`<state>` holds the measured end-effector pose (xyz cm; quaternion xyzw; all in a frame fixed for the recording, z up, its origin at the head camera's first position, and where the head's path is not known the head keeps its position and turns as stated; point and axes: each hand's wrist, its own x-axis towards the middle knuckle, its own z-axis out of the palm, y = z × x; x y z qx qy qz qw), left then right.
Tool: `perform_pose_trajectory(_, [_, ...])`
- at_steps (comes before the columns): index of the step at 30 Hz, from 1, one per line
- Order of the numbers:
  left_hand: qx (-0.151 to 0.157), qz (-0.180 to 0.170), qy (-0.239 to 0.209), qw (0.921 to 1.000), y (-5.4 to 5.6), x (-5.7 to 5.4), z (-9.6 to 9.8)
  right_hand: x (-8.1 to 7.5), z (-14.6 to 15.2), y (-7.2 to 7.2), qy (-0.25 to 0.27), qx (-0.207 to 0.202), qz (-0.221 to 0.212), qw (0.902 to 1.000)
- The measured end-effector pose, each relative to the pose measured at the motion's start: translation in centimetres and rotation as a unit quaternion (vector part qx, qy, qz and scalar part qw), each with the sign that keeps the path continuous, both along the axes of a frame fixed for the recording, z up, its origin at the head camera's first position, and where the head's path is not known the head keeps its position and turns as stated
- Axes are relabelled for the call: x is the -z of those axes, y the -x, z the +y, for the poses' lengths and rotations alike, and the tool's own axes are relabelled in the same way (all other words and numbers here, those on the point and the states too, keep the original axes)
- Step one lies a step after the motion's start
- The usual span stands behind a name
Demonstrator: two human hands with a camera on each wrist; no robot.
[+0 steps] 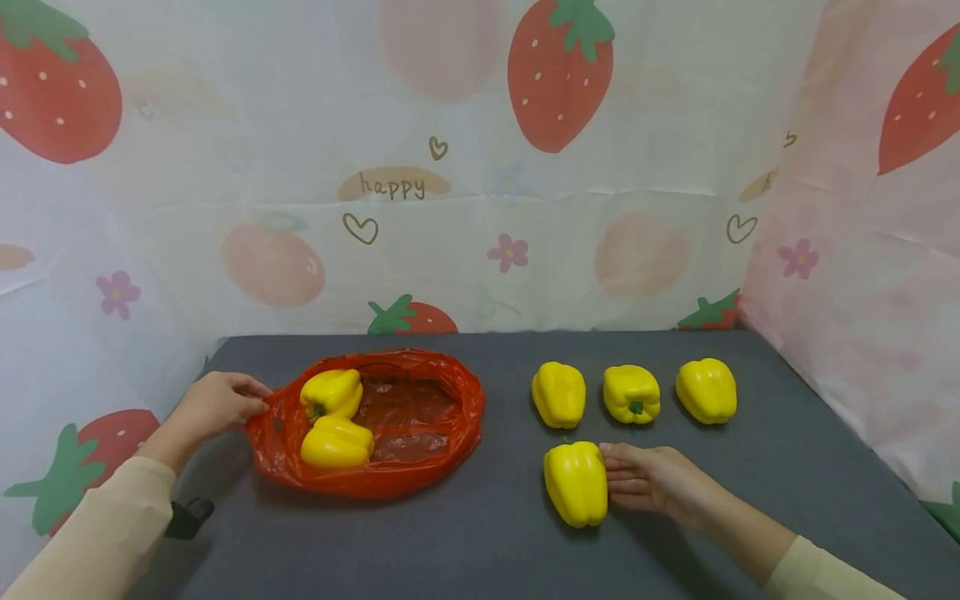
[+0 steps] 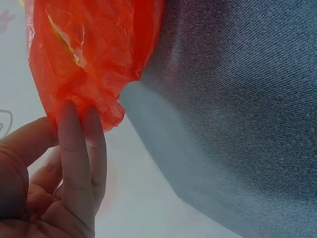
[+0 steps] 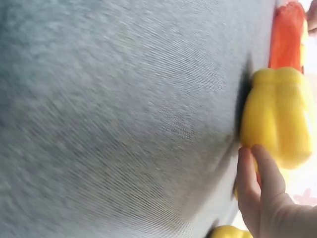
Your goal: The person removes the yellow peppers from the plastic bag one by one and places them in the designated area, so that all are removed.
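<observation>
My left hand [image 1: 219, 406] pinches the left edge of an open red plastic bag [image 1: 360, 483]; the left wrist view shows its fingertips on the thin plastic [image 2: 94, 59]. Two yellow bell peppers, one [image 1: 333, 393] behind the other [image 1: 337, 442], lie in the bag's left part. At right, my right hand [image 1: 660, 483] touches the right side of a yellow bell pepper [image 1: 576, 483] on the table, its fingers fairly straight. The right wrist view has those fingertips against the pepper [image 3: 277, 116]; the thumb is not clearly seen there.
Behind that pepper, three more yellow bell peppers stand in a row: left [image 1: 558, 395], middle [image 1: 632, 393] and right [image 1: 707, 391]. Dark grey cloth covers the table [image 1: 480, 550]. A strawberry-print curtain [image 1: 465, 275] hangs along the back and sides.
</observation>
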<state>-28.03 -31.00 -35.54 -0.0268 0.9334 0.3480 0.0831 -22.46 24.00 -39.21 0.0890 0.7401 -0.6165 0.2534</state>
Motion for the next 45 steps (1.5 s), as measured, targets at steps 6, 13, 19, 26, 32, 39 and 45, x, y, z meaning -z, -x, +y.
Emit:
perform_pose_trajectory(6, [0.001, -0.001, 0.003, 1.0000, 0.1, 0.0, -0.1, -1.3, 0.1, 0.5, -0.032, -0.001, 0.026, 0.9991])
perform_pose_trajectory(13, [0.001, -0.001, -0.003, 1.0000, -0.1, -0.2, -0.1, -3.1, -0.6, 1.0, -0.048, 0.000, 0.059, 0.9971])
perform_pose_trajectory(19, [0.002, 0.002, -0.001, 1.0000, -0.1, -0.3, -0.1, -4.7, -1.5, 1.3, -0.020, -0.027, 0.090, 0.9954])
perform_pose_trajectory(26, [-0.003, 0.005, 0.003, 1.0000, -0.1, -0.5, 0.2, -5.8, -4.1, 2.1, 0.003, -0.069, 0.120, 0.9903])
perform_pose_trajectory(32, [0.000, 0.008, 0.005, 1.0000, -0.1, -0.5, 0.3, -5.7, -7.4, 2.7, 0.006, -0.069, 0.128, 0.9894])
perform_pose_trajectory(39, [0.003, 0.009, -0.002, 1.0000, -0.1, -0.5, 0.2, -5.2, -11.2, 3.5, 0.010, -0.090, 0.121, 0.9885])
perform_pose_trajectory(45, [0.000, 0.011, -0.008, 0.9999, -0.3, -0.4, 0.0, -5.0, -13.9, 4.1, 0.032, -0.103, 0.115, 0.9875])
